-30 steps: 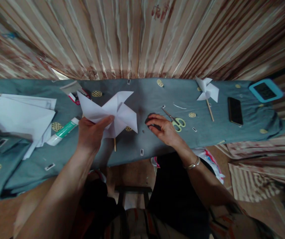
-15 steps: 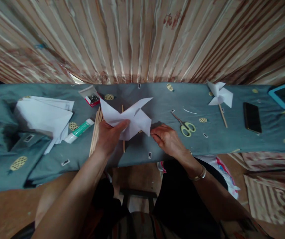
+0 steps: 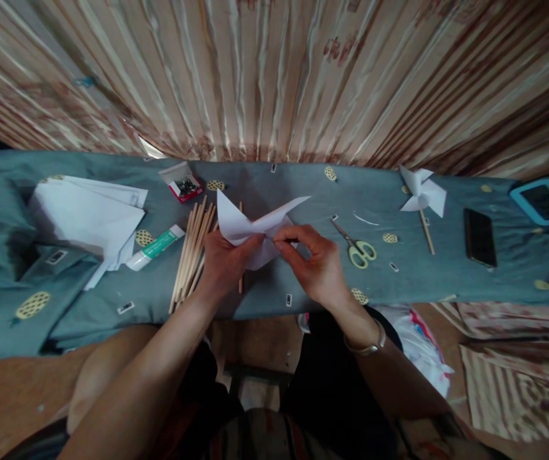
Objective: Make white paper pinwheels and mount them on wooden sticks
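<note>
A folded white paper pinwheel (image 3: 238, 220) is held above the table in my left hand (image 3: 226, 262), whose thumb presses near its centre. My right hand (image 3: 313, 259) is at the pinwheel's right side, thumb and forefinger pinched close to the middle; what they hold, if anything, is too small to make out. Beneath the pinwheel lies a single wooden stick (image 3: 241, 284), mostly covered. Several more wooden sticks (image 3: 190, 255) lie in a bunch beside my left hand. Behind them stands an open red and white box (image 3: 183, 183) of small metallic pieces.
Scissors with green handles (image 3: 361, 253) lie right of my right hand. A pinwheel on a stick (image 3: 422, 193), a phone (image 3: 479, 237) and a blue-framed device (image 3: 548, 201) are farther right. Leftward are a green and white tube (image 3: 155, 248) and white paper sheets (image 3: 87, 214).
My right hand has come from beside the pinwheel to its centre, with fingers pinched. The pinwheel is tilted differently in my left hand. The view has shifted slightly.
</note>
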